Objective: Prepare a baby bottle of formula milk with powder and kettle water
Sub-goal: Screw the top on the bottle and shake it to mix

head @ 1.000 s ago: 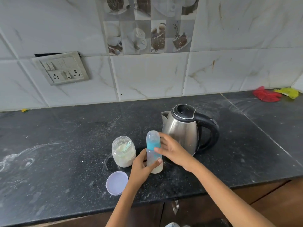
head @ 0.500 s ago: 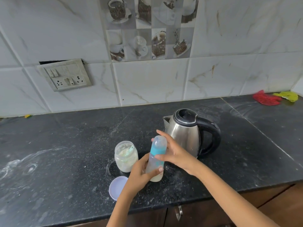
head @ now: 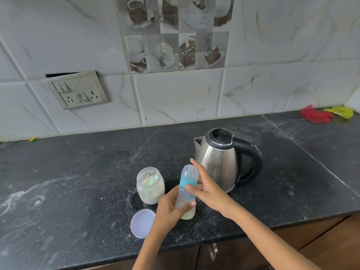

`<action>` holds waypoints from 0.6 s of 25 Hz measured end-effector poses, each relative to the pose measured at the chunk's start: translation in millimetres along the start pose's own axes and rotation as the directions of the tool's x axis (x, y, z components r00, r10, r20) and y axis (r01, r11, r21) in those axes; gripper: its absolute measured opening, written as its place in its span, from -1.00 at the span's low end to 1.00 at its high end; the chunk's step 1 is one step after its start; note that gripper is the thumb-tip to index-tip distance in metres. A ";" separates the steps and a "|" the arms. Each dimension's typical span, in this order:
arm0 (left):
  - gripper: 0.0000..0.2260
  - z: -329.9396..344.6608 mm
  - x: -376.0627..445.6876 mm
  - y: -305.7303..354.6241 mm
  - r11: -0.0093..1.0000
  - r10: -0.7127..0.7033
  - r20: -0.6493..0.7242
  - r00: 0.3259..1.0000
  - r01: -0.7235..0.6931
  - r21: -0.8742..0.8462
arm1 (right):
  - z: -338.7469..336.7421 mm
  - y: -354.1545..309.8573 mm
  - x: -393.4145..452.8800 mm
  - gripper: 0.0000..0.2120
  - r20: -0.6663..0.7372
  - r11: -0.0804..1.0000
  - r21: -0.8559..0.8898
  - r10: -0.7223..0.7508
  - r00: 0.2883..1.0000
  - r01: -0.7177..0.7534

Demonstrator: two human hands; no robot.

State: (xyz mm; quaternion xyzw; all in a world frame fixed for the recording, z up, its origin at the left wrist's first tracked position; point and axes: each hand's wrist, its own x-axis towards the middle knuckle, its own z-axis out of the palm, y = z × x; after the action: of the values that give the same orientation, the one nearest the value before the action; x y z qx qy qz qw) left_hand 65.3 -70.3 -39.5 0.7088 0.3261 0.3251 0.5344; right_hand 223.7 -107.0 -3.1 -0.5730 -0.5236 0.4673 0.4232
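Both hands hold our baby bottle (head: 186, 191) over the near part of the speckled black stone counter (head: 78, 172): our left hand (head: 171, 208) wraps its translucent lower body, our right hand (head: 208, 189) rests fingers on the teal collar and clear domed cap. Its long axis leans slightly right, cap pointing up and away, milky liquid at the base. Left sits a round glass powder jar (head: 150, 187), its flat lid (head: 142, 223) nearer; right, a shiny steel kettle (head: 222, 162).
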 end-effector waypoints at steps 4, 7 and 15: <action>-0.56 -11.3 -2.3 25.6 0.989 -0.028 0.286 0.958 0.069 -0.132 | -9.5 7.7 -18.9 -0.14 0.122 0.995 0.098 0.023 0.992 -0.035; -0.38 -24.0 -7.5 29.8 0.900 -0.048 0.263 0.964 0.156 -0.408 | -26.7 -11.8 -25.0 -0.18 -0.050 0.905 0.416 -0.076 0.996 0.090; -0.54 11.1 -26.2 -39.7 0.896 -0.194 0.195 0.961 0.093 0.435 | -32.5 -43.1 -35.5 -0.25 -0.353 0.664 0.678 -0.082 0.932 0.316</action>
State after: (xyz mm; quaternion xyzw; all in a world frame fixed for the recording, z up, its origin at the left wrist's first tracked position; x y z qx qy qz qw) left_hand 54.6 -89.0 -83.4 0.8144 0.3752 0.1211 0.4259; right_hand 246.2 -138.1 48.9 -0.3600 -0.2876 0.4958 0.7361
